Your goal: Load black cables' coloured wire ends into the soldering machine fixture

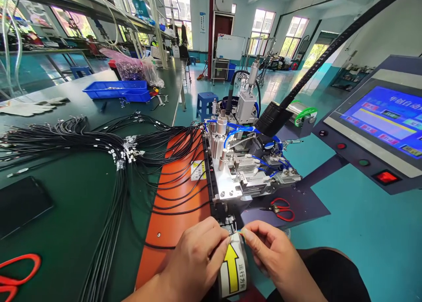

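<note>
Left hand (198, 253), fingers curled and thumb pressed to forefinger, pinching the near end of a thin black cable (158, 246) at the front edge of the machine; what lies between the tips is too small to tell apart. Right hand (268, 249), thumb and forefinger pressed together, pinching the fine coloured wire tips (240, 232) directly opposite the left fingertips, almost touching them. Just below both hands: white label with a yellow arrow and black characters (233, 267), on the machine's front. Behind the hands: silver metal wire-processing fixture with blue air tubes (244, 161), mounted beside an orange plate (174, 196) that carries a small yellow warning sticker (198, 170). Across the orange plate and to the left: large bundle of black cables with metal terminals (108, 152), fanned over the green workbench (66, 205). Right of the fixture: small red-handled snips (280, 209) on a dark base plate. Far right: grey control console with a blue touchscreen (385, 119) and a lit red button (385, 177). Lower left corner: red-handled scissors (16, 271). Further back on the bench: blue plastic tray (117, 90). On the floor beyond: blue stool (205, 103).
</note>
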{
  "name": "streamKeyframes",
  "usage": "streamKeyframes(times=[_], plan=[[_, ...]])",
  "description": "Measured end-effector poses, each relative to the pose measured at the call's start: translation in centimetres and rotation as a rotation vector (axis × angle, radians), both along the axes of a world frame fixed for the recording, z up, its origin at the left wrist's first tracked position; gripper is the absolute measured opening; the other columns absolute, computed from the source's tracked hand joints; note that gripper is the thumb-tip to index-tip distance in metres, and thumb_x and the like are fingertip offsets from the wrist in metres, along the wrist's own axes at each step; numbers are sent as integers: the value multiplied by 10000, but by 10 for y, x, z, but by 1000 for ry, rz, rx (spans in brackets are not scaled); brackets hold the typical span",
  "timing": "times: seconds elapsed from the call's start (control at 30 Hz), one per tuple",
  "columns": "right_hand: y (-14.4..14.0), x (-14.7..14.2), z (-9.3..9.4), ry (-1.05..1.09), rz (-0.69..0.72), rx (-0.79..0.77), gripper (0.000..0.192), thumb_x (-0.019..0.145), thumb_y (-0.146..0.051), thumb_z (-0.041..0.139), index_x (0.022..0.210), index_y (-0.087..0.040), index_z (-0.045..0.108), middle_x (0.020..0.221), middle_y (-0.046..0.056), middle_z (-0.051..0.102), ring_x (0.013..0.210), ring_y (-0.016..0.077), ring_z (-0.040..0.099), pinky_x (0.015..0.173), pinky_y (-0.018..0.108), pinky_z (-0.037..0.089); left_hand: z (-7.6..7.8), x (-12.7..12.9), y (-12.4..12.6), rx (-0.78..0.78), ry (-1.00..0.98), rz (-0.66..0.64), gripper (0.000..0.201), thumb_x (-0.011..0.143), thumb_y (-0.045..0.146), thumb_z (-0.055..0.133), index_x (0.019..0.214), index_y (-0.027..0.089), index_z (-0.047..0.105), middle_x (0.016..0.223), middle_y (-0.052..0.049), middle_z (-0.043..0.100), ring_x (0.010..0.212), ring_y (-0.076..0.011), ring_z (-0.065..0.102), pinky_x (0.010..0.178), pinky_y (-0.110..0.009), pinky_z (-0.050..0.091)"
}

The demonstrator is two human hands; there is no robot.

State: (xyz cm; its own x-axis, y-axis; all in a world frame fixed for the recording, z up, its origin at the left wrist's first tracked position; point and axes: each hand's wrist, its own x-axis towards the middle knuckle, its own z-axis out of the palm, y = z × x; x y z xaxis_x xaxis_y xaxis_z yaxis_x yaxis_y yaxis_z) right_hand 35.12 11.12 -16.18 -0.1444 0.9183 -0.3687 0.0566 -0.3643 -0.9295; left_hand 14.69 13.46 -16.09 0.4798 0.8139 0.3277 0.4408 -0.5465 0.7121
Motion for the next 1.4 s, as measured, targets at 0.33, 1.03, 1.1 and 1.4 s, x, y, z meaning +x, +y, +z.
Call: streamKeyframes(times=[0.33,1.03,1.1,1.4], plan=[[1,2,-4,-215,-3,88,420,943,-583,568,903,-173,648,688,-2,480,608,124,391,536,243,308,-1,0,-1,7,36,28,193,971,207,481,887,176,651,780,-37,555,703,-137,485,621,-253,387],[16,-8,-22,-131,-102,169,401,964,-565,550,921,-172,619,829,33,575,741,159,506,659,246,418,3,-6,7,89,100,-6,364,942,67,428,1250,177,589,985,-81,588,891,-172,551,753,-276,505],[18,-9,-24,-133,-108,169,401,965,-565,546,931,-173,621,841,39,583,753,168,513,666,254,424,0,-7,10,97,102,8,359,938,62,438,1232,185,603,980,-74,589,888,-167,556,751,-273,508],[25,-12,-29,-84,-99,146,409,968,-572,533,938,-171,606,829,47,606,738,177,527,651,268,435,0,-6,15,66,98,42,335,943,78,456,1197,220,622,989,-57,582,911,-156,562,767,-253,521]])
